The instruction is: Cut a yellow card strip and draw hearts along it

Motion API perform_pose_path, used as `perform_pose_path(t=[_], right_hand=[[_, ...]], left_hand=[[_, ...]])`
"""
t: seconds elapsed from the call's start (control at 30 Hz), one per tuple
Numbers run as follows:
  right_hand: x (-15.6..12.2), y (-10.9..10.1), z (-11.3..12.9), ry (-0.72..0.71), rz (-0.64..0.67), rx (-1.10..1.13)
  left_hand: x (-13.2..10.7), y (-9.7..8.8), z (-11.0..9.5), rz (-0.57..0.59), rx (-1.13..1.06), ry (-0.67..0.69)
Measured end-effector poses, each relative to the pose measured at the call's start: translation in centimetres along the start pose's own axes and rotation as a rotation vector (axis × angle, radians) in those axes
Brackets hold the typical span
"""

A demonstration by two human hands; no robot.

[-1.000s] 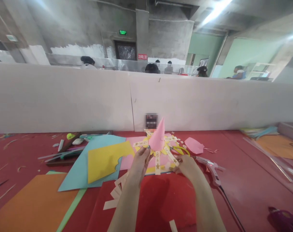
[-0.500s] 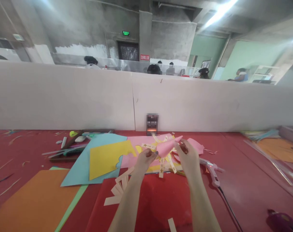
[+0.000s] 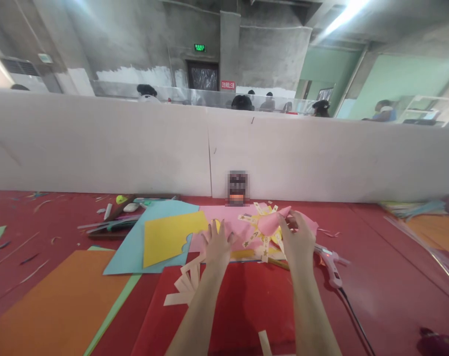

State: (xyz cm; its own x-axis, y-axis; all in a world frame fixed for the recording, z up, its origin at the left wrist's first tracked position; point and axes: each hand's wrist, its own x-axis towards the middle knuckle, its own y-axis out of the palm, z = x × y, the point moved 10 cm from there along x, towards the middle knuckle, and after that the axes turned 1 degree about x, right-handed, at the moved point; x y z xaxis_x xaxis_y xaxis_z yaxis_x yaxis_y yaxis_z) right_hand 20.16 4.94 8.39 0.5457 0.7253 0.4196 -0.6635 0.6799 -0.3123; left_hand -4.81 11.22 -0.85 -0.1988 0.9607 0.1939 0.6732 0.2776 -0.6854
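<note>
A pink paper cone [image 3: 269, 223] is pinched near its pointed end by my right hand [image 3: 297, 232]. Around and under the cone spreads a yellow paper piece with several star-printed paper strips [image 3: 265, 248]. My left hand [image 3: 217, 244] is open, fingers spread, over the pink paper sheet [image 3: 239, 228] to the left of the cone. Just left of that hand lies a yellow sheet [image 3: 167, 240] with a scalloped cut edge, on top of a light blue sheet [image 3: 126, 259].
A pink glue gun [image 3: 331, 267] with a black cord lies at right. Cream paper strips [image 3: 187, 287] rest on a red board [image 3: 246, 306]. Orange paper [image 3: 61, 291] is at left, a tool tray [image 3: 109, 230] behind it. A white partition [image 3: 135, 148] stands at the back.
My left hand has let go of the pink cone and moved left and down, its fingers now spread. My right hand keeps the cone, which sits slightly further right in view.
</note>
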Motion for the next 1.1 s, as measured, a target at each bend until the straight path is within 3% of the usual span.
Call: perform_pose_path(t=[0.13, 0.23, 0.4, 0.57, 0.73, 0.87, 0.97, 1.1], right_hand=[[-0.2, 1.2, -0.6, 0.043, 0.046, 0.015], [-0.7, 2.4, -0.6, 0.054, 0.089, 0.002], [-1.9, 4.3, 0.8, -0.006, 0.159, -0.009], [-1.8, 7.7, 2.6, -0.102, 0.293, 0.024], [-0.5, 13.0, 5.5, -0.238, 0.469, 0.004], [0.4, 16.9, 7.7, -0.307, 0.534, -0.03], [1.1, 19.2, 7.6, -0.285, 0.564, -0.107], [1.5, 20.5, 5.4, -0.207, 0.541, -0.163]], left_hand=[[-2.2, -0.7, -1.7, -0.006, 0.122, 0.089], [-4.7, -0.5, -3.9, 0.011, 0.305, 0.344], [-7.2, -0.4, -2.5, -0.034, 0.325, 0.482], [-6.9, -0.6, -1.5, -0.05, 0.255, 0.46], [-6.4, -1.0, -0.9, -0.056, 0.202, 0.387], [-6.2, -0.8, 0.0, -0.038, 0.165, 0.333], [-6.1, -0.6, 0.3, -0.007, 0.137, 0.302], [-6.0, -0.2, 0.5, 0.034, 0.117, 0.263]])
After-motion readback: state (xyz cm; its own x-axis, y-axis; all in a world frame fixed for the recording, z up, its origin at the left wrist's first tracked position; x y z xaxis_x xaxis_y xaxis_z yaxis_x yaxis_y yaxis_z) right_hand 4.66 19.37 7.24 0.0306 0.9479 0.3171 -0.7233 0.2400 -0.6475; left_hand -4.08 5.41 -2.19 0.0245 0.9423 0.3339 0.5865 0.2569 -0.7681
